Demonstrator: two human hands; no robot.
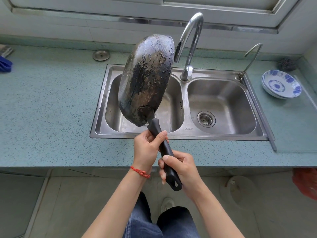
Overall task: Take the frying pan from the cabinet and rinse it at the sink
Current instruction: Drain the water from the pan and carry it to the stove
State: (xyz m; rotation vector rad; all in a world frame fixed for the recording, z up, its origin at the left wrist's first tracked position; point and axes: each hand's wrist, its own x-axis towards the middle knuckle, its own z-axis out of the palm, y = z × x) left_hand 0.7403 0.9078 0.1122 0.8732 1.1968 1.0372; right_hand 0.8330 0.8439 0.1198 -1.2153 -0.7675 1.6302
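Observation:
The frying pan [145, 79] is tipped nearly on edge over the left basin of the steel double sink [221, 134], its blackened, wet underside facing me. My left hand [147, 148] grips the upper part of the black handle [167, 152]. My right hand [180, 167] grips the handle's lower end, near the hanging hole. The chrome faucet [190, 45] arches behind the pan with its spout close to the pan's upper rim. No running water is visible.
A stack of blue-and-white bowls [281, 85] sits on the counter right of the sink, with a dark scourer [287, 64] behind. A small second tap [250, 59] stands at the sink's back right. A drain lid [101, 55] lies back left. Blue cloth [5, 63] at far left.

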